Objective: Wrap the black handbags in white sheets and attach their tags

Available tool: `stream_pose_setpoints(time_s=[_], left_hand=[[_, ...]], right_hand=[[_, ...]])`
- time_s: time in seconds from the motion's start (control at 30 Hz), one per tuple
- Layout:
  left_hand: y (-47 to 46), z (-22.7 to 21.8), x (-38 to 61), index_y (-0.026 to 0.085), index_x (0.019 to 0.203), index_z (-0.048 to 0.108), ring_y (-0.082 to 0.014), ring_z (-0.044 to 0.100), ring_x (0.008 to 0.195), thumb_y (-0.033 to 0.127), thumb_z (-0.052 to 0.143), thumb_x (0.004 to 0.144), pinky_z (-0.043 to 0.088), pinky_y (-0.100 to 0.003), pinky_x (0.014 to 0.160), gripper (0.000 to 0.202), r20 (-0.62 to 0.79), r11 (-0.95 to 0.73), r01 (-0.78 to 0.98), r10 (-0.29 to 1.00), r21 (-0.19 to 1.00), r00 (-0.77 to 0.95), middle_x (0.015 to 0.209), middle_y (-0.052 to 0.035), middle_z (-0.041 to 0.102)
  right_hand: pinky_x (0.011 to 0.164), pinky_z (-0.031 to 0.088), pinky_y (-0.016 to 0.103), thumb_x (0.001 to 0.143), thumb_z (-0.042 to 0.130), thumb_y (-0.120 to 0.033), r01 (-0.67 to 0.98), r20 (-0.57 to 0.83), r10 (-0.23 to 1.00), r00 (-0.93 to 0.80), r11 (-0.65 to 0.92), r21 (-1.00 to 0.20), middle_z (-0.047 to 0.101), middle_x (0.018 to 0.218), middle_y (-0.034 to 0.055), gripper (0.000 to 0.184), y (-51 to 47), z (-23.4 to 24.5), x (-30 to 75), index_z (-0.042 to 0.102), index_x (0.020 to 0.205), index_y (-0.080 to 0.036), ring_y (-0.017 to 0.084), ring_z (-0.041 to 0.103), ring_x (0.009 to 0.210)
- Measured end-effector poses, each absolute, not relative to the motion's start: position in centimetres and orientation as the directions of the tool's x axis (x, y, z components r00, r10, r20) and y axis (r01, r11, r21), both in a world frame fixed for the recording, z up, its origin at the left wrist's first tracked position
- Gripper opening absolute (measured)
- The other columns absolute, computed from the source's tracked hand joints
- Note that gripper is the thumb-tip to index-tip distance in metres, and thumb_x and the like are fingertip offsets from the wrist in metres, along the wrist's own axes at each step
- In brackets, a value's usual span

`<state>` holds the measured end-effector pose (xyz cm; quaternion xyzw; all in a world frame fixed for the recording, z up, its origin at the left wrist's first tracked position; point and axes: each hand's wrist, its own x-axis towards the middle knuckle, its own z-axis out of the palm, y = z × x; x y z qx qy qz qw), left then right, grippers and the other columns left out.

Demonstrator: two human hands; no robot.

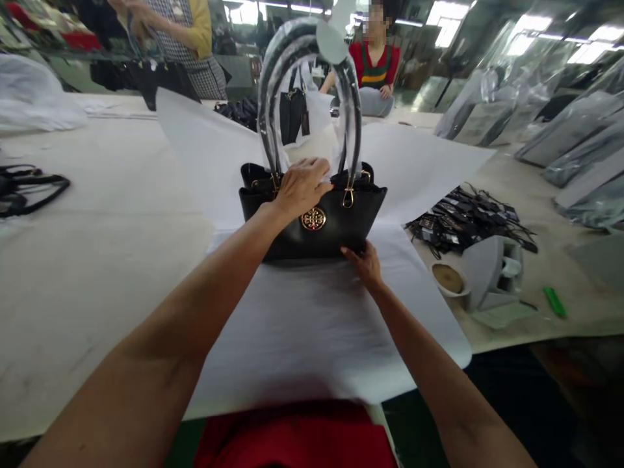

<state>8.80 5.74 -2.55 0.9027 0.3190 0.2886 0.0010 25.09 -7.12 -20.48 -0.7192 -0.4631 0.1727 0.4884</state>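
Observation:
A black handbag (336, 218) stands upright in front of me, with a round gold emblem (312, 219) on its front. Its two tall handles (351, 117) are wrapped in clear plastic and rise above it. My left hand (303, 185) is closed over the bag's top edge near the middle, above the emblem; some fingertips are hidden. At the lower right corner, my right hand (366, 261) grips the base, thumb in front and the other fingers mostly hidden. White paper sheets (312, 325) lie beneath the bag and spread out behind it.
Black tags with cords (461, 221) lie in a heap at right, near a tape dispenser (492, 273), a tape roll (448, 278) and a green object (554, 302). Black straps (29, 188) lie at left. Plastic-wrapped bags (580, 143) stand at right. Two people are across the table (121, 260).

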Motion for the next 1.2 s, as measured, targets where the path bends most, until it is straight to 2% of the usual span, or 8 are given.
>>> stream_pose_setpoints(time_s=[0.27,0.37,0.47,0.63,0.77,0.97,1.07,1.2], left_hand=[[6.7,-3.1,9.1,0.02,0.085,0.055,-0.0203,0.054,0.091,0.026,0.061,0.081,0.042,-0.032,0.08,0.009,0.517,-0.769,0.57,0.627,0.29,0.583,0.087,-0.0023,0.06],[7.4,-3.5,9.1,0.022,0.084,0.056,-0.0206,0.055,0.088,0.027,0.062,0.078,0.042,-0.032,0.078,0.01,0.536,-0.791,0.524,0.604,0.315,0.59,0.084,-0.002,0.06],[7.9,-3.7,9.0,0.023,0.085,0.056,-0.0206,0.055,0.085,0.03,0.06,0.077,0.041,-0.032,0.076,0.011,0.528,-0.792,0.496,0.608,0.355,0.593,0.082,-0.0018,0.06],[7.6,-3.3,8.9,0.024,0.086,0.054,-0.0192,0.051,0.084,0.031,0.056,0.08,0.039,-0.033,0.078,0.01,0.457,-0.75,0.496,0.661,0.439,0.595,0.08,0.0,0.059],[6.9,-2.8,9.0,0.022,0.078,0.049,-0.0173,0.049,0.082,0.025,0.062,0.079,0.036,-0.032,0.075,0.013,0.422,-0.719,0.526,0.693,0.454,0.584,0.085,-0.0006,0.061],[6.9,-2.6,9.1,0.021,0.077,0.046,-0.0212,0.055,0.091,0.022,0.065,0.077,0.034,-0.032,0.075,0.019,0.409,-0.716,0.539,0.697,0.443,0.59,0.097,-0.0051,0.063],[7.0,-2.7,9.1,0.021,0.079,0.047,-0.022,0.056,0.095,0.022,0.064,0.078,0.034,-0.031,0.076,0.017,0.405,-0.72,0.538,0.693,0.439,0.596,0.101,-0.0062,0.064],[7.0,-2.8,9.0,0.022,0.079,0.047,-0.0209,0.055,0.097,0.022,0.063,0.077,0.034,-0.031,0.077,0.016,0.416,-0.729,0.53,0.684,0.433,0.6,0.105,-0.0048,0.064]], right_hand=[[0.09,0.045,0.045,0.082,0.053,-0.048,0.805,0.415,0.798,0.438,-0.143,-0.576,0.058,0.118,0.0155,0.05,-13.0,-19.4,27.2,0.053,0.122,-0.018,0.027,0.054,0.109],[0.099,0.037,0.05,0.086,0.048,-0.042,0.844,0.52,0.666,0.535,-0.396,-0.361,0.053,0.126,0.0187,0.045,-16.4,-18.4,31.1,0.054,0.121,-0.013,0.03,0.045,0.12],[0.099,0.033,0.054,0.087,0.046,-0.038,0.697,0.408,0.585,0.701,-0.684,-0.216,0.051,0.127,0.0208,0.04,-19.0,-17.9,35.0,0.061,0.111,-0.01,0.034,0.041,0.123],[0.097,0.036,0.052,0.086,0.044,-0.037,0.697,0.359,0.615,0.702,-0.697,-0.168,0.06,0.116,0.017,0.034,-20.4,-17.4,37.7,0.069,0.079,-0.015,0.032,0.048,0.115],[0.089,0.044,0.048,0.087,0.047,-0.041,0.854,0.6,0.614,0.513,-0.436,-0.284,0.067,0.096,0.0153,0.033,-19.9,-16.5,34.4,0.067,0.08,-0.016,0.027,0.058,0.096],[0.066,0.049,0.031,0.088,0.056,-0.028,0.913,0.485,0.871,0.075,0.136,-0.386,0.062,0.069,0.0037,0.023,-21.5,-15.7,21.4,0.055,0.066,-0.022,0.016,0.059,0.069],[0.079,0.051,0.033,0.089,0.052,-0.021,0.844,0.436,0.869,-0.234,0.404,-0.354,0.067,0.088,0.0072,0.009,-23.4,-16.2,16.2,0.061,0.087,-0.02,0.018,0.061,0.091],[0.105,0.036,0.047,0.091,0.047,-0.034,0.832,0.38,0.818,-0.431,0.523,-0.183,0.058,0.125,0.0115,0.033,-25.5,-18.1,13.3,0.056,0.12,-0.02,0.025,0.042,0.128]])
